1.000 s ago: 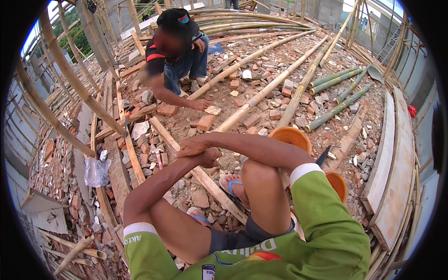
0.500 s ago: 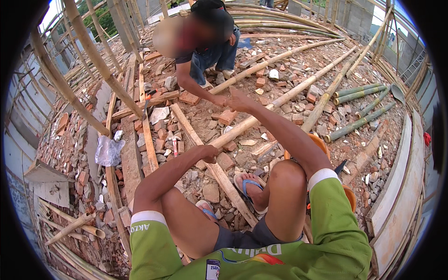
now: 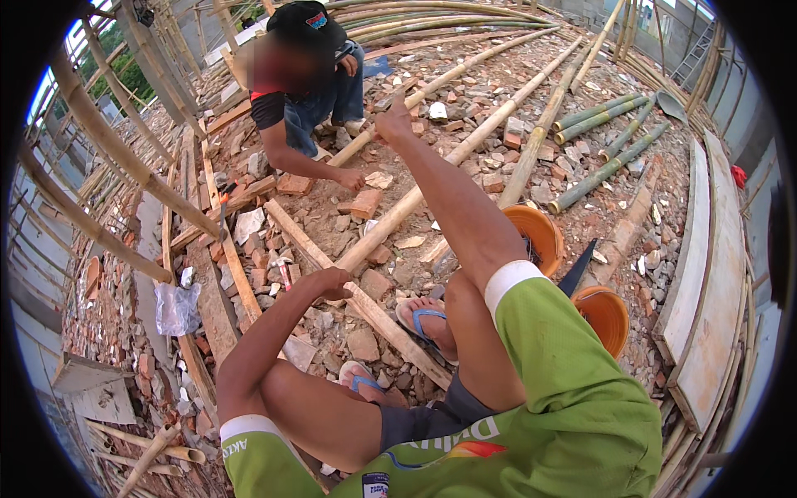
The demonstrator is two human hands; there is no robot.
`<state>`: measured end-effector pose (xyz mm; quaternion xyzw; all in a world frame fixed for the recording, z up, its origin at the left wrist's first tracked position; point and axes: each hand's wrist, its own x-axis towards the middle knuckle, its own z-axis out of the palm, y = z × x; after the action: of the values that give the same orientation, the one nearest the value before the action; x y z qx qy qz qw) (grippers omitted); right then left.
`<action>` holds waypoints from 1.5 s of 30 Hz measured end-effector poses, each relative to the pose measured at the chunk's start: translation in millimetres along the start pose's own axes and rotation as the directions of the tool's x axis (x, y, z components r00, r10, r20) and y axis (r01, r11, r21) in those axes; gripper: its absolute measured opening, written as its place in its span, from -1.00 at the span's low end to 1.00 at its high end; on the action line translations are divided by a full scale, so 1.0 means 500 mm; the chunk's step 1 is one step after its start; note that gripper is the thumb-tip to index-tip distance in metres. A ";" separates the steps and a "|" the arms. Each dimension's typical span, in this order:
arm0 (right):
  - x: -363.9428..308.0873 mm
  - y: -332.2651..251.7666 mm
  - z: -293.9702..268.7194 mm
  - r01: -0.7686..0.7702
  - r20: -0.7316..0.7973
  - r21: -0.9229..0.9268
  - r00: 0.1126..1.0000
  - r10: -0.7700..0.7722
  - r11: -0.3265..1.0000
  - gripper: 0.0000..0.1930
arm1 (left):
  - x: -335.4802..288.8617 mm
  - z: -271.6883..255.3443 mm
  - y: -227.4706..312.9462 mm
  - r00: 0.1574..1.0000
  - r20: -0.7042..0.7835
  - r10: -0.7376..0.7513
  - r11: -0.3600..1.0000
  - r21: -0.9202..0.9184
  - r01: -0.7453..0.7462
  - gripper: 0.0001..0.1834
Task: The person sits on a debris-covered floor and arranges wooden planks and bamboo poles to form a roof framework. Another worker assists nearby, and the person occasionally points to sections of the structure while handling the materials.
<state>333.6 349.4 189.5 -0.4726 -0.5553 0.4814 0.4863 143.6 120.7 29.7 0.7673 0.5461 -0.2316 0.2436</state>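
Observation:
My right hand reaches forward in the air over the rubble, index finger extended and the others curled in. Nothing shows in its grasp. My left hand is loosely closed in front of my left knee, by the near end of a long bamboo pole and above a flat wooden strip. Its palm side is hidden, so I cannot tell whether it touches either one. Across from me a crouching person's hand hovers low by a broken brick.
Broken bricks and stones cover the ground. On my right are two orange buckets, a dark saw-like blade, green bamboo pieces and long boards. Upright bamboo poles and a plastic bag stand at left.
My view has swung right, bringing both orange buckets into fuller sight. My right hand has lifted and moved farther forward, away from the other person's hand. My left hand stays near the pole's end.

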 end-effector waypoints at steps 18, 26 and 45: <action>0.075 0.044 -0.039 0.035 -0.202 -0.144 0.977 -0.064 0.989 -0.27 | 0.006 -0.006 -0.032 1.000 -0.016 0.024 1.000 0.010 -0.024 -0.29; -0.017 -0.017 -0.039 -0.101 0.002 -0.037 0.995 0.101 0.994 -0.68 | 0.011 0.007 -0.034 0.996 0.058 -0.063 0.998 0.007 0.062 -0.31; 0.043 0.006 -0.100 0.026 -0.206 -0.096 0.977 -0.046 0.995 -0.17 | -0.013 0.022 -0.061 0.998 -0.061 -0.029 1.000 0.005 0.029 -0.41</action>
<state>381.9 375.0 191.5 -0.5324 -0.5316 0.3940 0.5279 111.7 117.7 21.7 0.7668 0.5637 -0.2131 0.2211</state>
